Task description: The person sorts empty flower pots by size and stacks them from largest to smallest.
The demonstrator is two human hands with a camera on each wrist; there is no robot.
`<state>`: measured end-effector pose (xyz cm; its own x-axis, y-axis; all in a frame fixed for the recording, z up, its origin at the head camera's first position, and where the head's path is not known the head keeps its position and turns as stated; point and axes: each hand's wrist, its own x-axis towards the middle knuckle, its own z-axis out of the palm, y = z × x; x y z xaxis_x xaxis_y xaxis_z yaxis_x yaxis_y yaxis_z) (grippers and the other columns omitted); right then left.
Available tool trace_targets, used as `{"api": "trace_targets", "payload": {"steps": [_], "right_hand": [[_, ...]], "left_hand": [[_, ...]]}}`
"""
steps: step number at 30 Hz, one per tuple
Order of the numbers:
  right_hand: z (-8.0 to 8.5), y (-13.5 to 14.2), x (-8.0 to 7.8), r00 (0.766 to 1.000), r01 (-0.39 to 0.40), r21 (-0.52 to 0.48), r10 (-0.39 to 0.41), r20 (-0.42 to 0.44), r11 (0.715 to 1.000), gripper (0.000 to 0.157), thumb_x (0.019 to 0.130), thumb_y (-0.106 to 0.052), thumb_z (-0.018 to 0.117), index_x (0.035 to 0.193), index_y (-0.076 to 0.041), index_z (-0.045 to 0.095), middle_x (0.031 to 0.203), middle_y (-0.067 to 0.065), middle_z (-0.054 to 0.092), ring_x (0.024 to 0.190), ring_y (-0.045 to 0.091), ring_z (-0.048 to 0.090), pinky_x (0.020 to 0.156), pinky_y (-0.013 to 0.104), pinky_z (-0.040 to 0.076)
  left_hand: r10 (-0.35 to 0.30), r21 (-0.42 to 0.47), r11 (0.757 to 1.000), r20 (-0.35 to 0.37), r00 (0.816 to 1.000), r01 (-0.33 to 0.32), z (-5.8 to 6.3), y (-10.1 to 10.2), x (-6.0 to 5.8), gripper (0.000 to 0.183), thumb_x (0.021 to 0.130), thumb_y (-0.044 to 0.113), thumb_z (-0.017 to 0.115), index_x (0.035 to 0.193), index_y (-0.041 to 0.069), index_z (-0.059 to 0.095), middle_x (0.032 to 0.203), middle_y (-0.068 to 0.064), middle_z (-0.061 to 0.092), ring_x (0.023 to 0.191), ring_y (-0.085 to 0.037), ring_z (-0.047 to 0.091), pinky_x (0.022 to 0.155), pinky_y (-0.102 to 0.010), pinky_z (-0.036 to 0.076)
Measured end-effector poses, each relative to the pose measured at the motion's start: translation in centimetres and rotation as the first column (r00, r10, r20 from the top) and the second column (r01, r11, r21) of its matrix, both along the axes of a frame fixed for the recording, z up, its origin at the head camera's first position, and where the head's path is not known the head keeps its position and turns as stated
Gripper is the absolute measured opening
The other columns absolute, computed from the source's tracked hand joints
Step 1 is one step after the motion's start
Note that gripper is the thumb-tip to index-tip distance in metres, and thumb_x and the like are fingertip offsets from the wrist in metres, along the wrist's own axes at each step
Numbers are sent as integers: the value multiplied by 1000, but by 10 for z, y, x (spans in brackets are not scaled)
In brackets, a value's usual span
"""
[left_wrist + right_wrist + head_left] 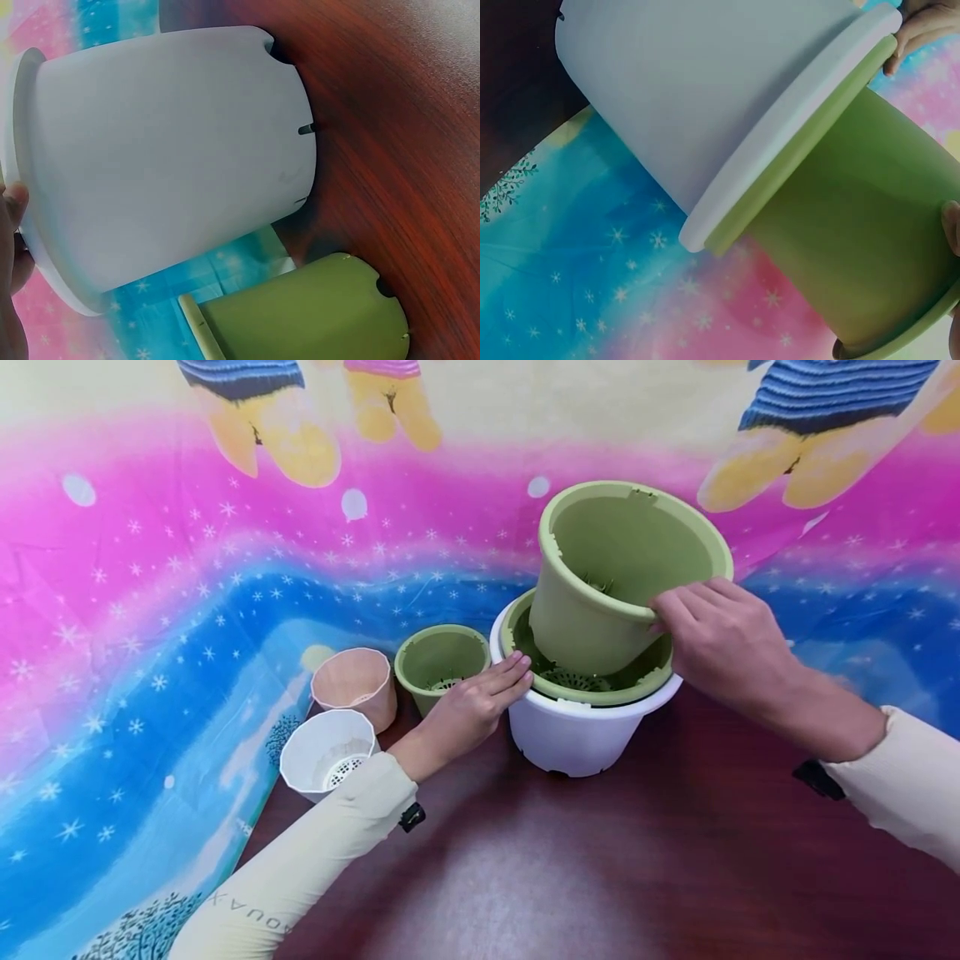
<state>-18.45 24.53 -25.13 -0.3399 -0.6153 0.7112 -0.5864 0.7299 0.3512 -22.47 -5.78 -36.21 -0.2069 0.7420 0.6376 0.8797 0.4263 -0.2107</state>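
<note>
My right hand (723,627) grips the near right rim of a green flower pot (592,627), fingers over the edge and thumb on the outer wall. That pot is tilted, its base inside a wider green pot (600,697). The wider pot sits nested in a large white flower pot (573,735), only its rim and part of its inside showing. My left hand (480,702) holds the left side of the stacked rims, fingers across the top. In the left wrist view its thumb lies against the white pot's rim (52,255).
Left of the stack stand a small green pot (442,652), a peach pot (356,681) and a small white pot (322,743) with a slotted bottom. All rest on a dark red-brown table (675,860). A printed cloth (187,568) hangs behind and along the left.
</note>
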Motion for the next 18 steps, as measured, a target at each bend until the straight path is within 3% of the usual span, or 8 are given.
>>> {"api": "trace_targets", "payload": {"steps": [18], "right_hand": [[-20,-6,-4,997,-20,18,19,73,1000,11,91,-1,48,86,2,57,71,14,63,77,31,67,70,43,51]], "left_hand": [[-10,16,1000,34,999,10,1,-1,0,42,82,-11,63,123,0,64,129,-16,61,125,-27,55,105,-34,46]]}}
